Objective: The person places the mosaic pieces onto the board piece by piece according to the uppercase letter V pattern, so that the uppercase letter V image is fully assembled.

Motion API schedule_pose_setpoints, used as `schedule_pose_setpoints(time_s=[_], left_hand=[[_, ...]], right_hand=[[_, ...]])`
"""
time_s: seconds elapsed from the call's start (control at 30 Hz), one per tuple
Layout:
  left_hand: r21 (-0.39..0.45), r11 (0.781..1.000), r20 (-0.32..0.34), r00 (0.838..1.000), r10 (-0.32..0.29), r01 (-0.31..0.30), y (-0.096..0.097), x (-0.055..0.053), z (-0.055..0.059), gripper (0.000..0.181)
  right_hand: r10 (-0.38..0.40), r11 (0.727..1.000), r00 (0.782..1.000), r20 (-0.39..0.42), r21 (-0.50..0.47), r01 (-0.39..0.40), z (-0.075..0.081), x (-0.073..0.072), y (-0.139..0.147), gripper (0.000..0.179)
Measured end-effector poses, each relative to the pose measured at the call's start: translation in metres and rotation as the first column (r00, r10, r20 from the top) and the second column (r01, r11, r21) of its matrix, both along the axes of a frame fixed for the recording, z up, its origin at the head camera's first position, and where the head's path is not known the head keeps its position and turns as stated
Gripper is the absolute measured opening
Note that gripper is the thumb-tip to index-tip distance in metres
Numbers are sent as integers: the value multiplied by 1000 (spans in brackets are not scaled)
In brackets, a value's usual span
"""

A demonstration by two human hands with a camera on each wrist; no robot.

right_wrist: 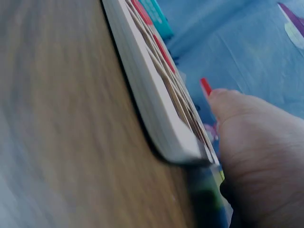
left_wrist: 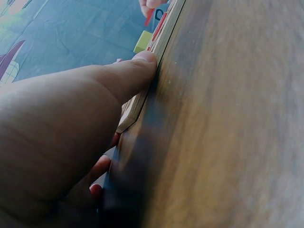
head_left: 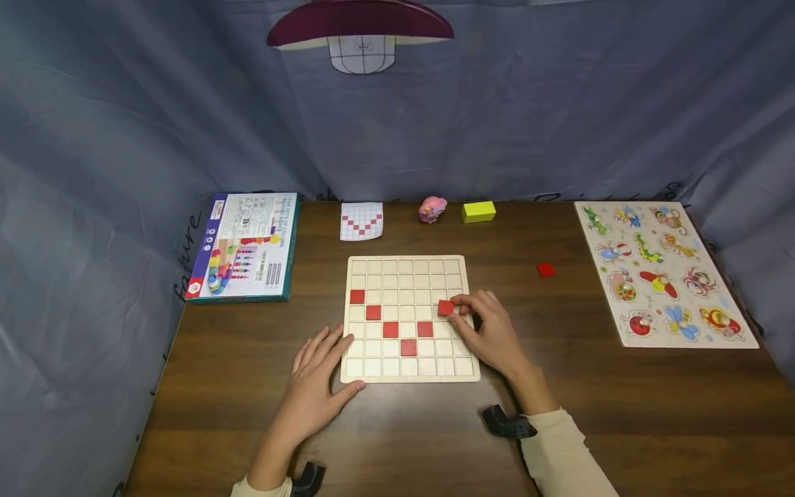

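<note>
A wooden grid board lies at the middle of the table, with several red square tiles set in its cells in a V-like line. Between thumb and fingers my right hand pinches a red tile over the board's right part. In the right wrist view that red tile stands clear above the board's surface. My left hand rests with spread fingers at the board's lower left corner, its thumb touching the front edge. One loose red tile lies on the table to the right.
Behind the board are a small pattern card, a pink figurine and a yellow block. A boxed toy lies at the left, an insect picture board at the right. Curtains hang behind the table.
</note>
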State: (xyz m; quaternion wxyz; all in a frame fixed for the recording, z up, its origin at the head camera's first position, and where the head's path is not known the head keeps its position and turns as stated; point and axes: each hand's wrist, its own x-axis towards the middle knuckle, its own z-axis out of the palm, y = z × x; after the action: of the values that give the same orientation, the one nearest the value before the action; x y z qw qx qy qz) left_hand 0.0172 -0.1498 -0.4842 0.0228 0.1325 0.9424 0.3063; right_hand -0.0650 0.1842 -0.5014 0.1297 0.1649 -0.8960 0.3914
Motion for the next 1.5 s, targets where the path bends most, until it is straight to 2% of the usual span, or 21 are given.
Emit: schedule_pose_setpoints(time_s=[0.27,0.53,1.27,1.5], left_hand=[[-10,1000,15,1000,4,-4,0,0,0,81],[-19,1000,9,1000,4,-4,-1,-1,1,81],[-11,1000,-2,1000,4,-4,1,-2,2,81],[-5,1000,22,1000,2,-2,1,-1,3,80]], right_hand=[[2,999,1000,16,45,-2,2,0,-5,24],[7,994,997,77,109,-16,2,-2,-6,25],[-2,995,997,77,102,-6,3,-3,-7,24],[-5,996,998,67,93,-1,1,-1,-7,26]])
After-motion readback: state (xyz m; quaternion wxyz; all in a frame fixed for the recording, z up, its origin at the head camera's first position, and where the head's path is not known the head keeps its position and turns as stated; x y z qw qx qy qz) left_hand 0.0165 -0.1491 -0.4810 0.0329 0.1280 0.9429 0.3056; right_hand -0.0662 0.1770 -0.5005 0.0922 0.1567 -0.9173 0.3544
